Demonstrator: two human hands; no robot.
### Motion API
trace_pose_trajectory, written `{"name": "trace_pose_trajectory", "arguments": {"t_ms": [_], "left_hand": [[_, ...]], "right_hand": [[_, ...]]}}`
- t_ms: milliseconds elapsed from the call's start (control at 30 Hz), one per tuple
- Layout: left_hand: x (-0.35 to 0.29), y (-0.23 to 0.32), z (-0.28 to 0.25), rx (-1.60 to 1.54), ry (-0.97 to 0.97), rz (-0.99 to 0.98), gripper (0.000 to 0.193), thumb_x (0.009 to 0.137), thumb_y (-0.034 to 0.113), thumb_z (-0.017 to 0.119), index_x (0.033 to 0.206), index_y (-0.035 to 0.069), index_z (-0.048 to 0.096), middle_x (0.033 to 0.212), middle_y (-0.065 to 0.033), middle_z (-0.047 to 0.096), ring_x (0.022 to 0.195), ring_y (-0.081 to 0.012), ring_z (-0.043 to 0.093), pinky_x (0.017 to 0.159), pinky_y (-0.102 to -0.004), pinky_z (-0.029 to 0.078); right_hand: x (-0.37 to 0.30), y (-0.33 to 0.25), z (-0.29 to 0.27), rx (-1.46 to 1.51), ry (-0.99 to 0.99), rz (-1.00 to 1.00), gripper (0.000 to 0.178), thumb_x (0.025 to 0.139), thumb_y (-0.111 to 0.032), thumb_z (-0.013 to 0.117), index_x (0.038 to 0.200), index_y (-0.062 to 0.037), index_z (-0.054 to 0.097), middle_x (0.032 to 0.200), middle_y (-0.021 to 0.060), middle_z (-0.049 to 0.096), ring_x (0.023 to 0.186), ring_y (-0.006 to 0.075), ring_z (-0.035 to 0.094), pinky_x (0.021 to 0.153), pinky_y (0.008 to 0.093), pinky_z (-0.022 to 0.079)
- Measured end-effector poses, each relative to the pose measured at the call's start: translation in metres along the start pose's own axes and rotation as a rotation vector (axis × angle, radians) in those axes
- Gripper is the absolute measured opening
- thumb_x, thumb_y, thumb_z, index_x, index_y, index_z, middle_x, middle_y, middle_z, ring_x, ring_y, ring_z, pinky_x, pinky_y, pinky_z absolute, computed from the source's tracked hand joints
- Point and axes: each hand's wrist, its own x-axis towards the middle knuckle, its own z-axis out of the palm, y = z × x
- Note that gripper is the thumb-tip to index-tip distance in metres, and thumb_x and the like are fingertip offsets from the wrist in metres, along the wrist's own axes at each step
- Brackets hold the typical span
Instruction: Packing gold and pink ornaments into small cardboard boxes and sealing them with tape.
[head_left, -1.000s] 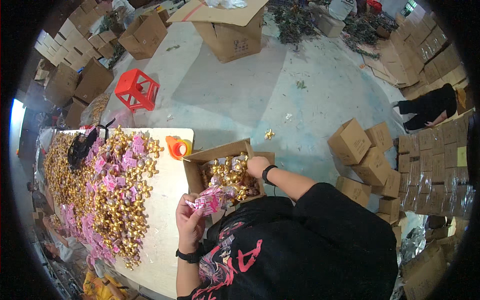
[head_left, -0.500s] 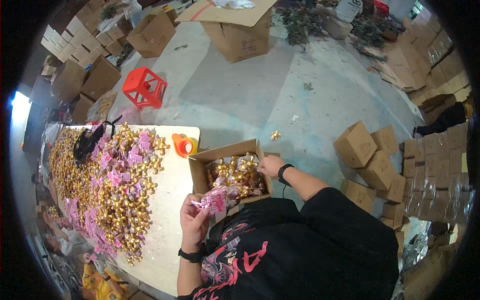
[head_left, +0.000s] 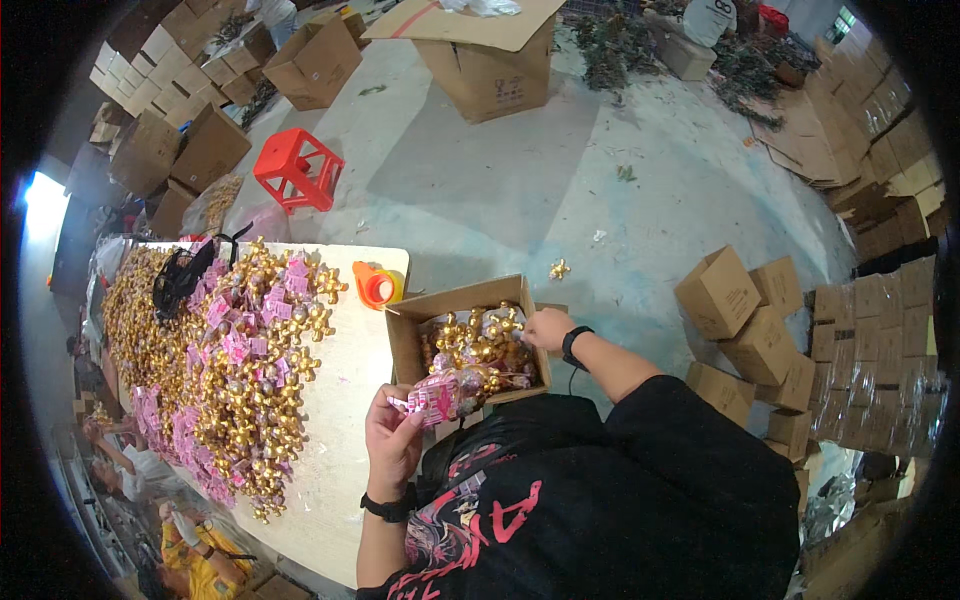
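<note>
An open cardboard box [head_left: 405,345] stands in front of me, with shiny gold ornaments [head_left: 465,338] heaped inside. My left hand [head_left: 393,430] is closed at the box's near left corner, pinching a bunch of pink-and-white printed tags [head_left: 436,399] between thumb and fingers. The tags hang over the box's near side, close to the gold pieces. At the box's right wall is my right hand [head_left: 549,328], its fingers curled together over the inner edge. What those fingertips grip, if anything, is hidden.
Left of the box, a pale table [head_left: 335,450] bears a large pile of gold ornaments [head_left: 265,400] with pink tags. An orange tape roll [head_left: 375,287] lies by the table's corner. A red stool [head_left: 298,170] and several cartons [head_left: 715,290] stand around. Co-workers sit at lower left.
The whole view has shifted slightly. Both hands keep nearly the same places at the box, the left one still on the pink tags.
</note>
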Motion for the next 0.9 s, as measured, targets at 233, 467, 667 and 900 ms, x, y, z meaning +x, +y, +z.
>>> {"name": "trace_pose_trajectory", "arguments": {"t_ms": [233,467,667,900], "left_hand": [[0.002,0.001,0.002,-0.021,-0.005,-0.009,0.023,0.084,-0.005,0.062,0.100,0.004,0.048,0.103,-0.0084,0.056,0.094,-0.0156,0.059,0.085,-0.0308,0.050],[0.004,0.002,0.005,-0.028,-0.005,-0.026,0.024,0.085,-0.004,0.064,0.100,0.005,0.047,0.104,-0.0083,0.057,0.095,-0.0161,0.060,0.085,-0.0311,0.051],[0.003,0.000,0.002,-0.029,0.014,-0.039,0.024,0.085,-0.004,0.064,0.100,0.005,0.048,0.105,-0.0082,0.057,0.095,-0.0157,0.060,0.085,-0.0310,0.051],[0.011,-0.003,-0.001,0.000,0.015,-0.046,0.024,0.084,-0.007,0.061,0.101,0.004,0.049,0.104,-0.0074,0.057,0.095,-0.0148,0.059,0.086,-0.0306,0.048]], "right_hand": [[-0.001,-0.002,-0.004,0.012,-0.050,0.030,0.025,0.087,-0.030,0.061,0.090,-0.0092,0.074,0.081,0.0169,0.070,0.080,0.0353,0.065,0.075,0.0478,0.052],[-0.004,-0.007,-0.009,-0.009,-0.053,0.051,0.026,0.087,-0.030,0.061,0.096,-0.0104,0.075,0.086,0.0168,0.071,0.083,0.0351,0.066,0.079,0.0461,0.052],[-0.006,-0.009,-0.010,-0.009,-0.039,0.056,0.025,0.086,-0.031,0.063,0.095,-0.0107,0.075,0.085,0.0170,0.070,0.082,0.0357,0.065,0.077,0.0471,0.051],[-0.007,-0.007,-0.006,0.042,0.028,0.045,0.023,0.086,-0.031,0.064,0.092,-0.0116,0.075,0.080,0.0159,0.070,0.078,0.0350,0.065,0.074,0.0475,0.052]]}}
